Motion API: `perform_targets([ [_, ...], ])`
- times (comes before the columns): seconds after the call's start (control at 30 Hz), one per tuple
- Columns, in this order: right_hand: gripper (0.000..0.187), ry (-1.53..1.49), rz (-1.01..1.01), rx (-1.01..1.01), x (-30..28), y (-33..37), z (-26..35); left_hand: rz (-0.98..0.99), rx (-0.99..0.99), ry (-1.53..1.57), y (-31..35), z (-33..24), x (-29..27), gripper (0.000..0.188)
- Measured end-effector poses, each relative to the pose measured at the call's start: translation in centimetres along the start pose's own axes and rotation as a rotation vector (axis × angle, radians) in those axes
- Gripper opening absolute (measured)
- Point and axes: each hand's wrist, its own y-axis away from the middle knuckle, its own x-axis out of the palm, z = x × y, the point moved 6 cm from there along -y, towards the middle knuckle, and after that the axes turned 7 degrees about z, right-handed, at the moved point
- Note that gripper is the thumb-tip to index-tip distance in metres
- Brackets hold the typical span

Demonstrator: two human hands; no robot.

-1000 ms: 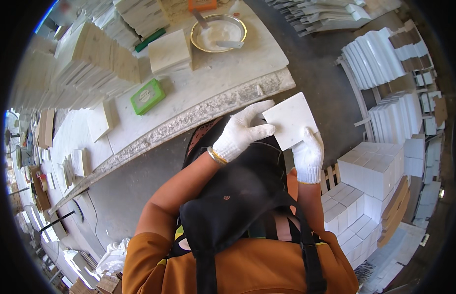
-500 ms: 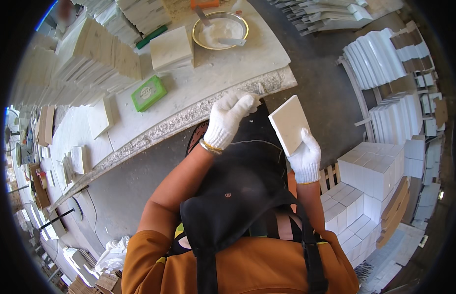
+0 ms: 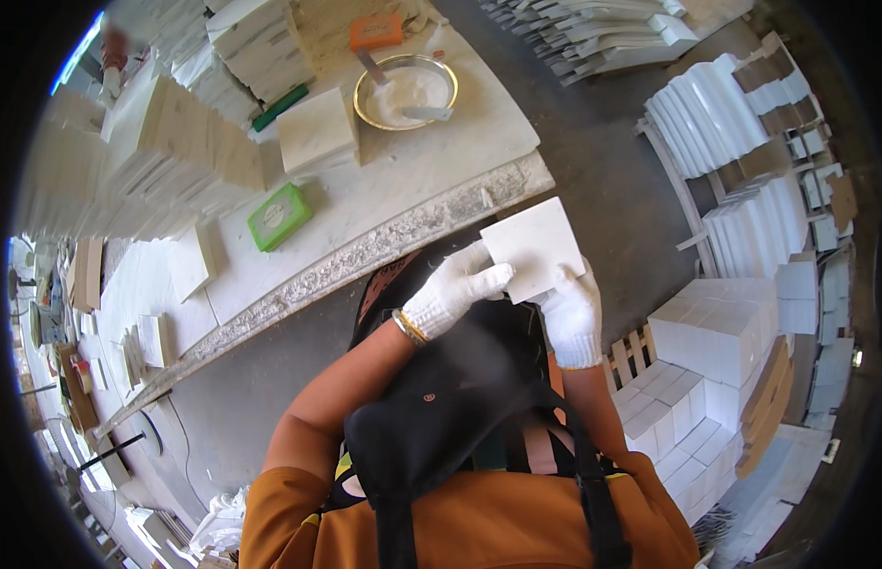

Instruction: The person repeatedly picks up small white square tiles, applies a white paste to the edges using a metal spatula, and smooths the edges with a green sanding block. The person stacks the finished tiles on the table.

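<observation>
White tile (image 3: 534, 245), held in the air just beside the rough front edge of the counter (image 3: 351, 194). On the pale counter, at left, stand tall stacks of slabs (image 3: 171, 156); toward its far end sits a metal bowl (image 3: 369, 110) containing white material. The left hand (image 3: 458, 286), gloved, clasps the tile's left edge; the right hand (image 3: 571, 318), likewise gloved, grips its lower right. A green block (image 3: 280, 217) lies nearer the slabs.

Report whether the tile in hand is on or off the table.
Off: the right hand holds the tile out past the table, the left hand at the tile's left edge.
</observation>
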Motion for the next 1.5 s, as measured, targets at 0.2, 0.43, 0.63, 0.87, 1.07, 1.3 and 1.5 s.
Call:
perform_targets([
  [0.2, 0.035, 0.31, -0.017, -0.029, 1.5, 1.6, 1.2, -0.156, -0.025, 0.169, -0.2, 0.4, -0.6, 0.041],
  [0.43, 0.029, 0.44, 0.036, 0.052, 2.5, 2.2, 2.5, -0.134, -0.021, 0.123, 0.5, -0.7, -0.9, 0.043],
  [0.63, 0.017, 0.69, 0.214, 0.104, 1.6, 1.1, 3.8, -0.066, 0.027, 0.048, 0.9, -1.5, -1.4, 0.044],
  [0.87, 0.029, 0.563, 0.105, -0.008, 1.9, -1.7, 5.3, -0.05, -0.063, -0.09, 1.4, -1.4, -1.0, 0.043],
  [1.07, 0.04, 0.334, 0.013, 0.041, -0.2, -1.9, 4.3, -0.078, -0.121, 0.027, 1.1, -1.1, -1.2, 0.048],
  [1.3, 0.042, 0.121, 0.046, 0.08, -1.2, -1.6, 2.9, -0.11, -0.089, -0.026, 1.0, -0.3, -1.5, 0.045],
  [1.5, 0.046, 0.344, -0.018, 0.069, -1.9, -1.8, 2.0, -0.115, -0.137, -0.017, 1.1, -1.2, -1.2, 0.046],
])
